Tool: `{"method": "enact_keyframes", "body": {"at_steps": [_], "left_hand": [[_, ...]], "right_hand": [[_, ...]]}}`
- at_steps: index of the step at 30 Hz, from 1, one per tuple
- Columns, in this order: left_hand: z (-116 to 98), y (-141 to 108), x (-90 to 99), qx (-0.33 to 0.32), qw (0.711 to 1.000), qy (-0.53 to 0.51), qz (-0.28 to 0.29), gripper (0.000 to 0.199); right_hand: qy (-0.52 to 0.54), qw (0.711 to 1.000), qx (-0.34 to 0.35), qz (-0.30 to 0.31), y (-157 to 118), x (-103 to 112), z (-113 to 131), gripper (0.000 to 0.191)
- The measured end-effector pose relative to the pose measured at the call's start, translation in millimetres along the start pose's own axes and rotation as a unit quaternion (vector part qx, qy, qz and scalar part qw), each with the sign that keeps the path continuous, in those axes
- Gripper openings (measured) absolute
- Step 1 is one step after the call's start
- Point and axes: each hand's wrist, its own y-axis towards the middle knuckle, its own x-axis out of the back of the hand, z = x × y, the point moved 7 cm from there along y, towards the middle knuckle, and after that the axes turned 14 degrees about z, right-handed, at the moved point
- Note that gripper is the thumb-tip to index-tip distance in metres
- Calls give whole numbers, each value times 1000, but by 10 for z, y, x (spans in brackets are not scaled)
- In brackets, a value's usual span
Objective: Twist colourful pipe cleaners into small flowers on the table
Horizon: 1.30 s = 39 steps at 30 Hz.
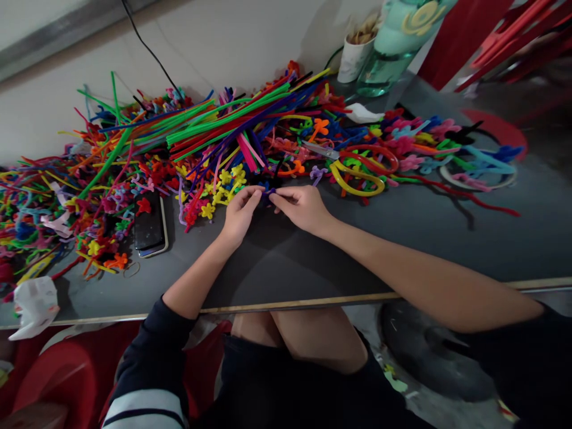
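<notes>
Between my fingertips is a small dark blue-purple pipe cleaner (267,193), bent into a shape I cannot make out fully. My left hand (243,215) pinches it from the left, thumb against forefinger. From the right, my right hand (301,207) pinches the same piece. Both hands are just above the dark tabletop, their fingertips nearly meeting. Close behind them lie yellow pipe-cleaner flowers (230,183) and a small lilac flower (318,174). A thick bundle of straight pipe cleaners (227,122) rests on the heap farther back.
Scissors with red and yellow handles (357,185) lie to the right. A phone (150,223) rests at the left by heaped coloured flowers (107,208). A paper cup (356,56) and a teal bottle (388,65) stand at the back. Crumpled tissue (36,305) sits at the front-left edge.
</notes>
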Motion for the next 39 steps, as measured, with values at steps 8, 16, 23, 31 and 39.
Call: {"method": "enact_keyframes", "body": {"at_steps": [8,16,23,31,39], "left_hand": [[-43,-11,-28,-24,993,112,33,30],[-51,-19,-30,-47,989,136,19,26],[-68,-23,27,-61,991,118,-6,18],[-80,-10,1,-75,992,92,37,34],[-135,-26,28,-84,981,170,29,27]], "right_hand": [[187,981,-44,-6,46,3,-200,52],[234,969,-52,56,74,-46,-137,53],[239,967,-51,68,70,-33,-100,38],[247,966,-48,57,74,-20,-97,38],[251,964,-49,69,53,-19,-58,37]]}}
